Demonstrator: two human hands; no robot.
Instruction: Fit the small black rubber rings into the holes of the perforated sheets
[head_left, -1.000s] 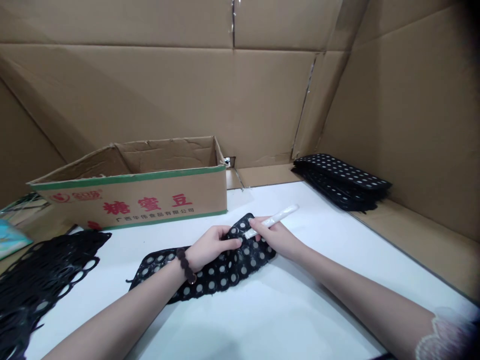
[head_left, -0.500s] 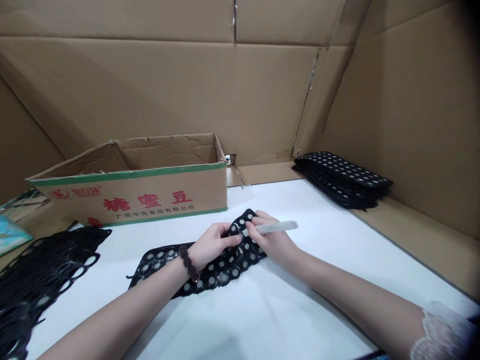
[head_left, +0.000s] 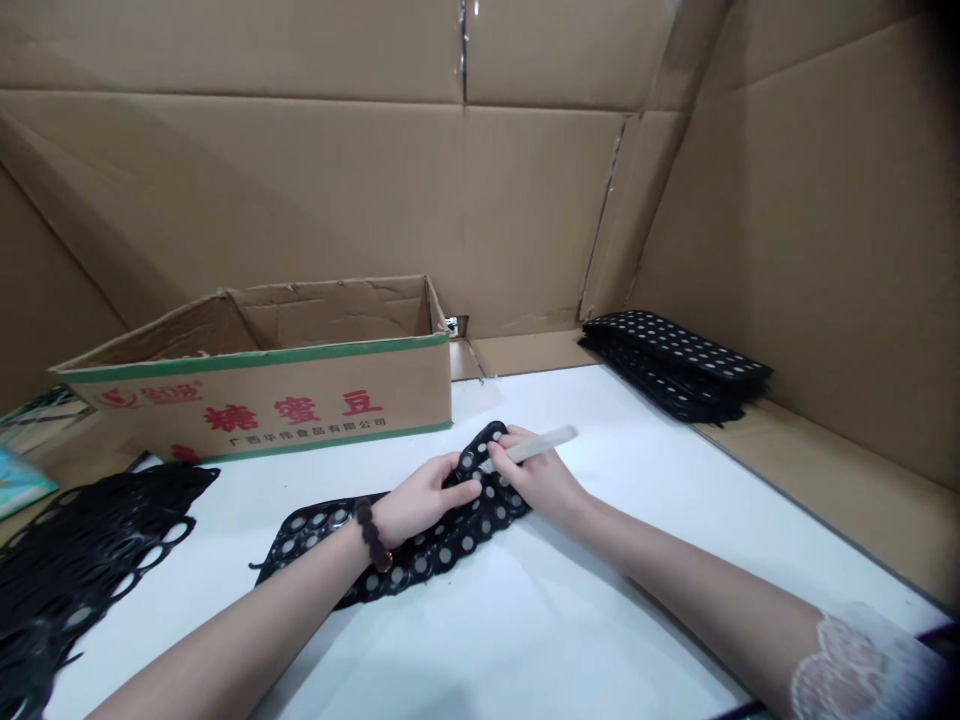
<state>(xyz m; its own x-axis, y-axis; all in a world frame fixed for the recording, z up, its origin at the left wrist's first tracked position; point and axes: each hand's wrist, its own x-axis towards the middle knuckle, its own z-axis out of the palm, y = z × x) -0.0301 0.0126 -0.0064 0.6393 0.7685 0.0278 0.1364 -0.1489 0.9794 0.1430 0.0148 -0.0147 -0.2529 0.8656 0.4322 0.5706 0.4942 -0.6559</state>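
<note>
A black rubbery sheet (head_left: 446,553) dotted with rows of pale round discs lies at an angle on the white tabletop (head_left: 600,640), its far right end lifted and bent. My left hand (head_left: 420,500), with a dark bracelet at the wrist, grips this sheet near the bend, thumb on top. In my right hand (head_left: 547,483) is a white pen-like tool (head_left: 546,441), pinched between thumb and fingers. Its tip meets the dotted face near my left thumb; the exact tip is too small to make out. My other right fingers are behind the sheet's edge.
An open cardboard box (head_left: 330,400) with red lettering stands behind to the left. Black netting with ring-shaped holes (head_left: 97,560) lies at left, near a bluish packet (head_left: 22,480). A stack of black dotted sheets (head_left: 675,350) rests at back right. Cardboard walls (head_left: 300,190) enclose the table.
The view has shifted slightly. The pen-like tool's handle tilts up a bit more, while both hands stay at the same part of the dotted sheet.
</note>
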